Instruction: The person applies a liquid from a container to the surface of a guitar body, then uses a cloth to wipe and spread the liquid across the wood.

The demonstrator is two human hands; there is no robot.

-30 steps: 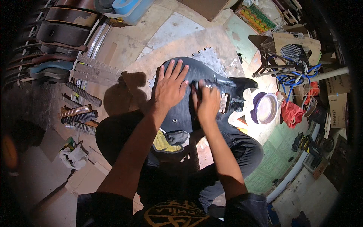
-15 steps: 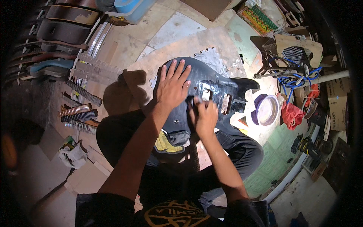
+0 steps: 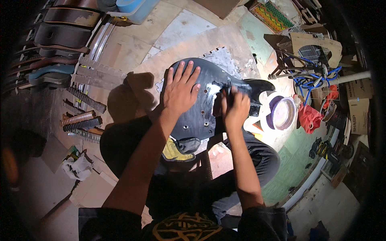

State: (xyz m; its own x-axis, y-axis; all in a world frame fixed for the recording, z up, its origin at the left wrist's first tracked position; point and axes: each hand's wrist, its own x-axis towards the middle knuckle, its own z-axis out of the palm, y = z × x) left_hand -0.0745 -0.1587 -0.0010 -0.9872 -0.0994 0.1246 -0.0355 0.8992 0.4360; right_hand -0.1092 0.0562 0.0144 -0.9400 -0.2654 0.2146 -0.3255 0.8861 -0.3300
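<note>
"Seeing what at the far left?"

"Seeing dark, curved guitar bodies (image 3: 64, 35) standing in a row, with ribbed strips (image 3: 80, 117) lying near them."

"Doing what with the left hand (image 3: 180, 91)?"

"Resting it flat and ungripping, palm down, fingers spread, on the black electric guitar body (image 3: 208, 104)."

"Finding that body where?"

"Finding it lying face up in front of the seated person, close to the knees (image 3: 266, 157), with a yellow-and-dark cloth (image 3: 173, 150) poking out below its near edge. Noticing pale, shiny streaks (image 3: 212, 86) on its face, between the hands."

"And doing what with the right hand (image 3: 236, 105)?"

"Curling its fingers low over the body's face. Being unable to tell about clasping anything underneath."

"Spotting what farther right?"

"Spotting a purple-sided bowl (image 3: 274, 115) just beside the body, then a red cloth (image 3: 309, 121), then cardboard boxes (image 3: 358, 108)."
</note>
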